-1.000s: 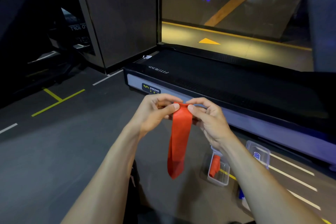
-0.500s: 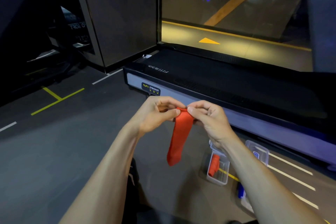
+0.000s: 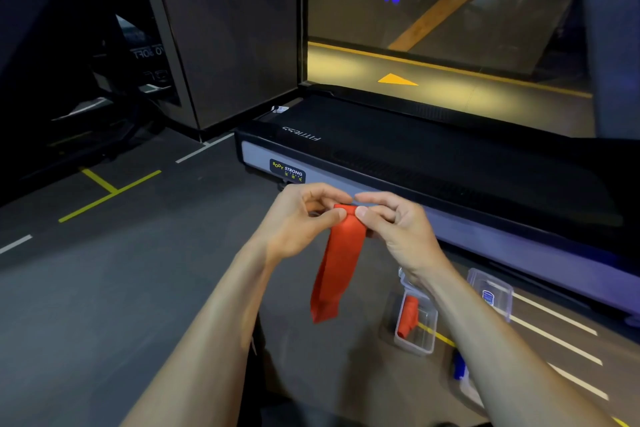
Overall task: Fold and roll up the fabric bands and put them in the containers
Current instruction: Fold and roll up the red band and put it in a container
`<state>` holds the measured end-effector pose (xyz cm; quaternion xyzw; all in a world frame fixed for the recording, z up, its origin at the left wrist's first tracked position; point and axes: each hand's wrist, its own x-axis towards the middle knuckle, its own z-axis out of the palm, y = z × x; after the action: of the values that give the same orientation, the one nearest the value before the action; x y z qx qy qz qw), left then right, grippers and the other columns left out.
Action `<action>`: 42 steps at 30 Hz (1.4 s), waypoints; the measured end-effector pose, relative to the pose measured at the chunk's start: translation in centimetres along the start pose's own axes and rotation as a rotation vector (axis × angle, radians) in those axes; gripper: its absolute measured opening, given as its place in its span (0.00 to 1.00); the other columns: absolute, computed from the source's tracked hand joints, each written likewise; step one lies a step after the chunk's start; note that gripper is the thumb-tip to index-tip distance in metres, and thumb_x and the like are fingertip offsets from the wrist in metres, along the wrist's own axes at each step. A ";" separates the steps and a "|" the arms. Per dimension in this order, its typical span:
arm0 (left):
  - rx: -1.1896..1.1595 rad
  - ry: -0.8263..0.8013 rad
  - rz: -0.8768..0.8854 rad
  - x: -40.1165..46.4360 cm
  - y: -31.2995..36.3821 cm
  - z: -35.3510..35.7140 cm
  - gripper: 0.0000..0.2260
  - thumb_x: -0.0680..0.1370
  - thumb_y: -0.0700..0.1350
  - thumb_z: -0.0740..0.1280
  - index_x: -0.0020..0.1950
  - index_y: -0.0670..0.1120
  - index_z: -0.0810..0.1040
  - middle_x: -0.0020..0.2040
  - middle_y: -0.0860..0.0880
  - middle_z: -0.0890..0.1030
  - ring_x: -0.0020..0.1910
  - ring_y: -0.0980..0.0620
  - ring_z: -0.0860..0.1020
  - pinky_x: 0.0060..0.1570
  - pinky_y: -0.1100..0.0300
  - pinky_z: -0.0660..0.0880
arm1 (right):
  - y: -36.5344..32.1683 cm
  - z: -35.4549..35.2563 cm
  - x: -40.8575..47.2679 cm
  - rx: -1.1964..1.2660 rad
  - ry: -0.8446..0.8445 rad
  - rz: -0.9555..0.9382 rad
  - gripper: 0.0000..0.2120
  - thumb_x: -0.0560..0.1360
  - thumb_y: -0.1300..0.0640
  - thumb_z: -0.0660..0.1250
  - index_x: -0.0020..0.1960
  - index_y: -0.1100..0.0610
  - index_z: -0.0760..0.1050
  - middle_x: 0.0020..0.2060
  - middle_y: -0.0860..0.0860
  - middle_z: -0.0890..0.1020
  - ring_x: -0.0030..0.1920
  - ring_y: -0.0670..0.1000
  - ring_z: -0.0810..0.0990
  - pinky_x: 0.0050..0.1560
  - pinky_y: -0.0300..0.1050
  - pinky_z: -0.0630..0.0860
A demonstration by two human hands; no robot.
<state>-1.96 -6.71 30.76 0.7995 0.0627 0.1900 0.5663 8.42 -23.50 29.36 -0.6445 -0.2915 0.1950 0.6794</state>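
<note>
The dark floor (image 3: 104, 305) carries a treadmill (image 3: 450, 177) and 2 clear containers (image 3: 415, 322), well apart.

Dim, sharp view (warm glow ahead)

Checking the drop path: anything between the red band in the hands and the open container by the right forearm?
Nothing visible blocks it. Both hands, left hand and right hand, pinch the red band at its rolled top. The open container sits on the floor below right, lidless, one rolled red band inside with room beside it. The right forearm partly hides its near rim.
</note>
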 end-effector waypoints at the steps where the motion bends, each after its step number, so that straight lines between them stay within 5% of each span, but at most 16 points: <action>1: 0.027 0.007 0.009 0.0 -0.1 0.0 0.08 0.77 0.37 0.74 0.54 0.47 0.86 0.40 0.51 0.81 0.41 0.56 0.81 0.47 0.65 0.77 | 0.1 0.0 0.0 -0.002 -0.003 -0.001 0.08 0.78 0.63 0.72 0.57 0.58 0.82 0.44 0.66 0.85 0.43 0.55 0.82 0.47 0.44 0.79; 17: -0.006 0.013 -0.025 0.2 -0.9 0.1 0.06 0.77 0.41 0.75 0.54 0.46 0.85 0.42 0.44 0.83 0.46 0.45 0.85 0.52 0.51 0.83 | -0.3 -0.1 0.2 -0.134 -0.003 -0.135 0.05 0.76 0.66 0.73 0.48 0.58 0.83 0.42 0.58 0.86 0.41 0.49 0.84 0.45 0.41 0.81; 22: -0.044 -0.005 -0.015 0.1 -0.6 0.4 0.05 0.78 0.37 0.73 0.53 0.41 0.84 0.39 0.45 0.81 0.40 0.52 0.82 0.43 0.62 0.79 | -0.3 -0.2 0.0 -0.156 -0.032 -0.155 0.04 0.77 0.66 0.73 0.49 0.58 0.82 0.41 0.58 0.86 0.41 0.49 0.83 0.45 0.43 0.80; 30: -0.195 -0.018 -0.058 -0.1 0.0 0.0 0.06 0.78 0.35 0.72 0.54 0.40 0.84 0.36 0.48 0.77 0.40 0.50 0.76 0.41 0.62 0.76 | -0.7 -0.1 0.0 -0.090 -0.090 -0.134 0.04 0.78 0.67 0.72 0.51 0.61 0.81 0.37 0.54 0.83 0.39 0.49 0.81 0.43 0.44 0.80; 36: -0.298 -0.031 -0.125 -0.2 0.5 0.0 0.05 0.79 0.32 0.70 0.54 0.37 0.82 0.41 0.41 0.75 0.43 0.45 0.73 0.41 0.62 0.75 | -0.9 0.2 -0.2 0.021 -0.085 -0.092 0.07 0.77 0.68 0.71 0.52 0.59 0.81 0.38 0.55 0.84 0.40 0.49 0.82 0.45 0.41 0.79; 42: -0.227 -0.031 -0.127 0.0 0.5 0.3 0.07 0.77 0.31 0.70 0.50 0.41 0.84 0.35 0.55 0.80 0.40 0.56 0.79 0.44 0.62 0.76 | -1.0 0.2 -0.3 0.004 -0.057 -0.037 0.09 0.75 0.71 0.72 0.48 0.59 0.82 0.39 0.48 0.85 0.41 0.44 0.82 0.40 0.33 0.76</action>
<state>-1.94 -7.13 31.10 0.7277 0.0824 0.1472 0.6649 7.99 -23.66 30.31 -0.6318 -0.3221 0.2013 0.6757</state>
